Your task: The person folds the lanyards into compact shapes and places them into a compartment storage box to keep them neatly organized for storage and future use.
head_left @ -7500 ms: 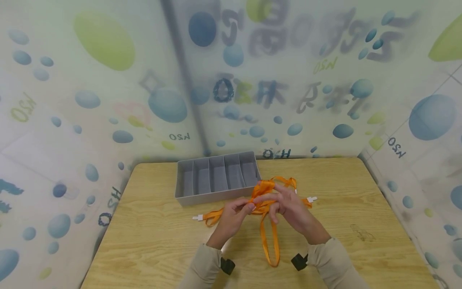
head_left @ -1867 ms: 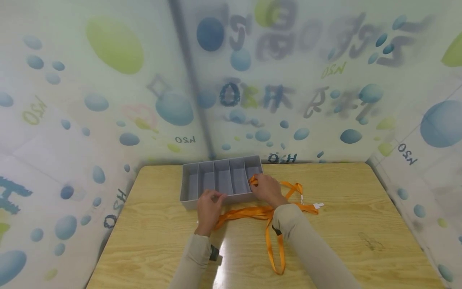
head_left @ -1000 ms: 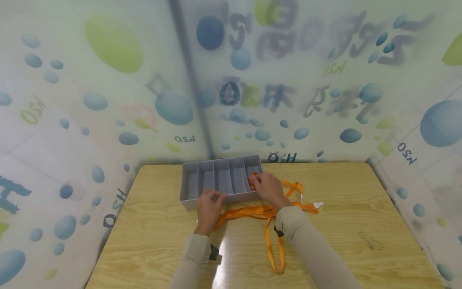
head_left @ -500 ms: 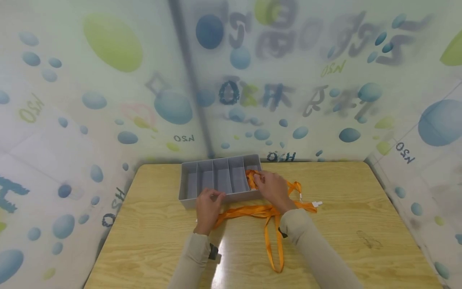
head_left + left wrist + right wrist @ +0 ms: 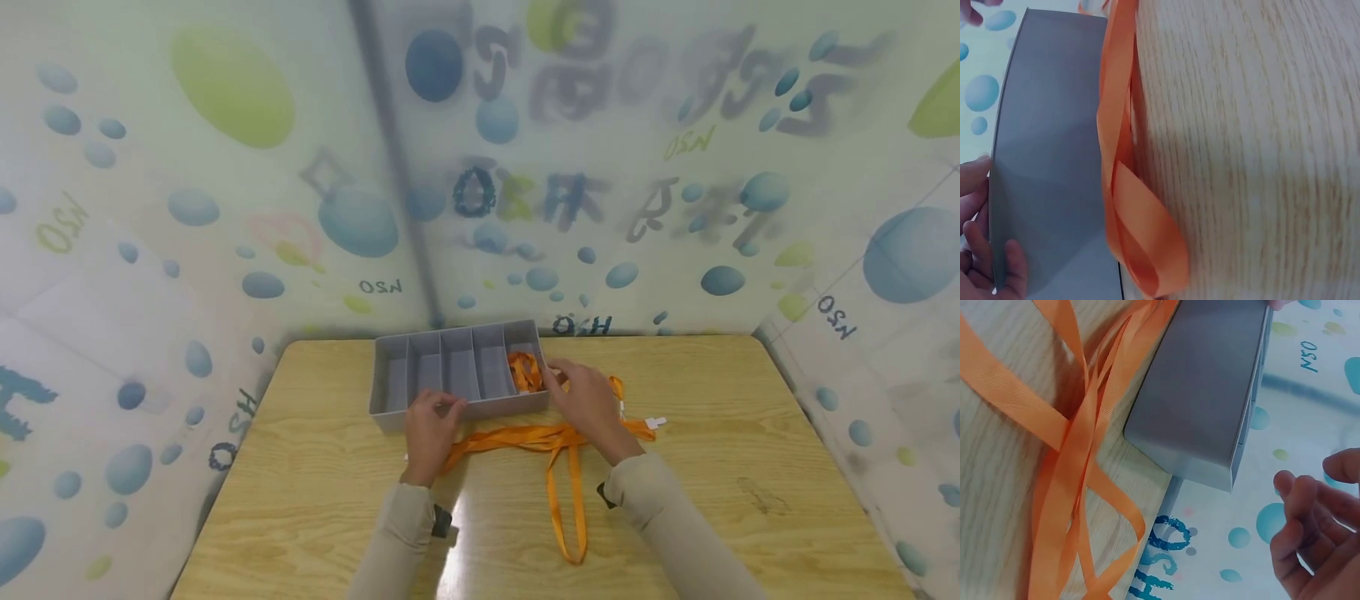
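While 1 box (image 5: pixel 510 407) has 5 compts (image 5: pixel 459 364), R-most holds 1 ribbon bundle (image 5: pixel 527 373).

Grey box (image 5: pixel 517 406) near back edge of wood-grain surface (image 5: pixel 300 483), five compartments in a row. Rightmost holds a bunched orange strap (image 5: pixel 525 372). Left hand (image 5: pixel 431 429) pinches the box's front wall. Right hand (image 5: pixel 588 400) at the box's right end, outside it; contact unclear. Loose orange straps (image 5: pixel 517 437) lie across the surface before the box, one loop (image 5: pixel 551 492) trailing toward the person. White clip (image 5: pixel 656 423) at their right end. Beige sleeves (image 5: pixel 667 508). Wall (image 5: pixel 637 125) behind: blue and green spots.
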{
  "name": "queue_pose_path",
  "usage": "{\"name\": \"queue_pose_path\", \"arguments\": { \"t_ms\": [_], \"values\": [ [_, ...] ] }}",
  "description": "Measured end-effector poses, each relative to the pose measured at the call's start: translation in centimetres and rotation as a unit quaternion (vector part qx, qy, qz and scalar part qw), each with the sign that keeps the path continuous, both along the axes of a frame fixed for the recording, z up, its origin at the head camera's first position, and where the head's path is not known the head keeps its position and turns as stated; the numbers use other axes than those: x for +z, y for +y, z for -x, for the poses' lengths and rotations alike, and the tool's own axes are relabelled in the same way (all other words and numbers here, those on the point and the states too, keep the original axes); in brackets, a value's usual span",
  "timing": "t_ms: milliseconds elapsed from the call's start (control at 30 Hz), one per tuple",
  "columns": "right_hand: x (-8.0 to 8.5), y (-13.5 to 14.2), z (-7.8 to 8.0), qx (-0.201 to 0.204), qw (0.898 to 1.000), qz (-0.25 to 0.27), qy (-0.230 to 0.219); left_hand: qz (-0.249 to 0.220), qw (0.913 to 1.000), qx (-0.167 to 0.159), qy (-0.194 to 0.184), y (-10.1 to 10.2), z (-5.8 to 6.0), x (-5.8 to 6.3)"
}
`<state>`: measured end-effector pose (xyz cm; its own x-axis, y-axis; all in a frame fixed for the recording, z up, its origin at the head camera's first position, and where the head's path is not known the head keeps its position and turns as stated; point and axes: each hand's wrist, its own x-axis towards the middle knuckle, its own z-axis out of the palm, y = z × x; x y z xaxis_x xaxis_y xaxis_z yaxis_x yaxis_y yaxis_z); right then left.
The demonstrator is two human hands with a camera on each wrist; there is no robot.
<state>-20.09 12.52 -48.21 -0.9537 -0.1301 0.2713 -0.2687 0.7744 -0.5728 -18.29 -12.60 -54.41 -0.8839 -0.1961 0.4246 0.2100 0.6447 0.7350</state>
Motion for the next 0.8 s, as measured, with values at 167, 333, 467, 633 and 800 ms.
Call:
{"name": "queue_pose_path", "arguments": {
  "t_ms": [167, 333, 467, 633, 800],
  "values": [
    [0.1, 0.7, -1.2, 0.004, 1.0, -0.01, 0.023, -0.019, 0.9996, -0.019, 0.002, -0.1, -0.1, 0.1],
    [-0.7, 1.5, -2.0, 0.018, 0.998, -0.018, 0.06, -0.022, 0.9982, -0.051, 0.021, 0.0, -0.3, -0.3],
    [-1.4, 2.0, -2.8, 0.04, 0.997, -0.027, 0.064, -0.02, 0.9942, -0.098, 0.041, 0.2, -0.5, -0.7],
    [-2.2, 2.6, -4.0, 0.075, 0.996, -0.024, 0.039, -0.045, 0.9846, -0.167, 0.025, 0.7, -1.0, -0.9],
    [-3.4, 3.0, -5.0, 0.103, 0.994, -0.024, 0.033, -0.047, 0.9803, -0.192, -0.001, 1.1, -1.4, -1.2]
  ]
}}
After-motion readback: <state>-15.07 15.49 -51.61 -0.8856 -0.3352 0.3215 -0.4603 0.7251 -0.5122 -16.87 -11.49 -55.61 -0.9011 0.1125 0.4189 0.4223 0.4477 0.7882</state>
